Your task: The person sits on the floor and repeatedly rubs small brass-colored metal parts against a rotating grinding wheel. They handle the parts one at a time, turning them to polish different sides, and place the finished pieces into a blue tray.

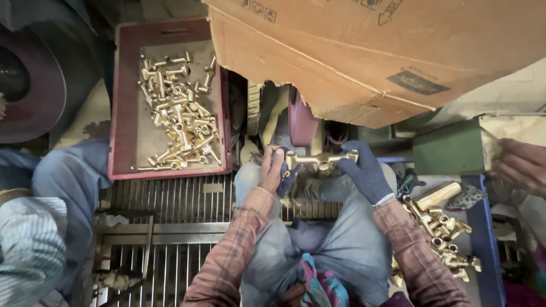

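A shiny brass fitting (318, 161), long with a round hub in its middle, is held level between both my hands above my lap. My left hand (274, 168) is bare, with a dark cloth in its palm, and grips the fitting's left end. My right hand (364, 170) wears a dark blue knit glove and holds the right end. Just behind the fitting stands a dark red wheel (300, 120) under a cardboard cover (364, 51).
A red tray (122, 102) of several polished brass fittings (179, 113) sits at the upper left on a metal grate (170, 199). More brass pieces (441, 230) lie in a blue tray at my right. Another person's hand (520, 165) shows at the right edge, and a person in blue sits at the left.
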